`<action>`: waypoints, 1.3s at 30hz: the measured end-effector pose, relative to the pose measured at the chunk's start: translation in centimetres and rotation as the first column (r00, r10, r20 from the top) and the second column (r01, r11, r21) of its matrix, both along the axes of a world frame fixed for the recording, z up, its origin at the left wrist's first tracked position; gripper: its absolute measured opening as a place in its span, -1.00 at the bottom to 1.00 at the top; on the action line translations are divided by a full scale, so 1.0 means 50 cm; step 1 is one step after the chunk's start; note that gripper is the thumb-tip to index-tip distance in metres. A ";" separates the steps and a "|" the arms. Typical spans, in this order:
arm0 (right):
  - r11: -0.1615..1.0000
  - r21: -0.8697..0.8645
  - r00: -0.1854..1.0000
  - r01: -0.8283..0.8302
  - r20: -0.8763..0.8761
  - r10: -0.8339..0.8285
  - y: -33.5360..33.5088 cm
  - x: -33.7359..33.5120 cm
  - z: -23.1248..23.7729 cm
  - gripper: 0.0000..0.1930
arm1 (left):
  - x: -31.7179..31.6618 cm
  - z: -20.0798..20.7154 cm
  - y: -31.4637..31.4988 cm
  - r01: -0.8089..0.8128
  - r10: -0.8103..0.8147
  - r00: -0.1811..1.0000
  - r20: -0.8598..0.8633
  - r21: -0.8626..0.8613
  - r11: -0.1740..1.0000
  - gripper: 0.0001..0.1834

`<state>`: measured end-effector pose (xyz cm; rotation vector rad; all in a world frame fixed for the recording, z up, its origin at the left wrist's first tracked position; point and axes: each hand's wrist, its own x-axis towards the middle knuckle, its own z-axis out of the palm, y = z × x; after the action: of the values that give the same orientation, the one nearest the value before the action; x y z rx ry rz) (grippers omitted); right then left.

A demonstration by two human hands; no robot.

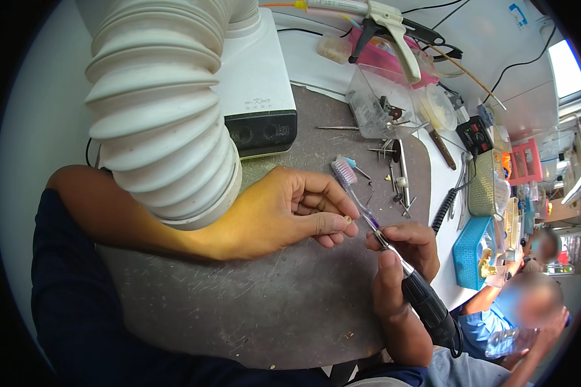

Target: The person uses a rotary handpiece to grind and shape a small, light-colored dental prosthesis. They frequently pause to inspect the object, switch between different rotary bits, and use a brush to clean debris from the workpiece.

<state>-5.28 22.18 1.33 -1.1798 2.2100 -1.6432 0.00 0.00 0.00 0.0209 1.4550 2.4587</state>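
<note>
My left hand reaches in past the white hose, its thumb and forefinger pinching a small cream-coloured, tooth-like piece. In my right hand is a black and silver rotary handpiece, gripped near its metal nose. The nose points up and left, close to the left fingertips; its very tip is hard to make out. Just beyond both hands a toothbrush with pale bristles lies on the dark bench mat.
A wide ribbed hose hangs over my left forearm, beside a white box unit. Loose burs and discs lie beyond the hands, near a clear plastic box. Blue basket stands at right; a person in blue sits beyond.
</note>
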 end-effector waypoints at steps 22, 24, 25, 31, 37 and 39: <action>0.988 -0.146 0.990 -0.041 0.131 0.060 -0.023 0.004 -0.004 -0.81 | 0.001 -0.007 0.003 0.002 -0.002 0.999 -0.032 0.010 1.000 -0.80; 0.991 -0.128 0.987 -0.037 0.151 0.056 -0.025 0.006 -0.002 -0.81 | 0.002 -0.009 0.004 -0.003 0.003 0.999 -0.035 0.015 1.000 -0.80; 0.993 -0.112 0.985 -0.033 0.165 0.052 -0.026 0.007 -0.002 -0.80 | 0.003 -0.010 0.003 0.000 0.000 0.999 -0.032 0.012 1.000 -0.80; 0.992 -0.104 0.993 -0.077 0.078 0.086 -0.026 -0.001 -0.011 -0.79 | 0.004 -0.009 0.002 0.002 -0.003 0.999 -0.044 -0.006 1.000 -0.82; 0.994 -0.109 0.996 -0.030 0.077 0.039 -0.022 0.007 -0.006 -0.78 | 0.002 -0.007 0.005 -0.008 0.006 0.998 -0.069 -0.021 1.000 -0.84; 0.995 -0.103 0.997 -0.021 0.074 0.029 -0.024 0.007 -0.008 -0.79 | 0.002 -0.007 0.005 -0.009 0.007 0.998 -0.070 -0.031 0.999 -0.84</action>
<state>-4.91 21.00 0.95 -1.1443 2.0812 -1.7788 0.10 0.23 -0.36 0.0956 1.5246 2.4641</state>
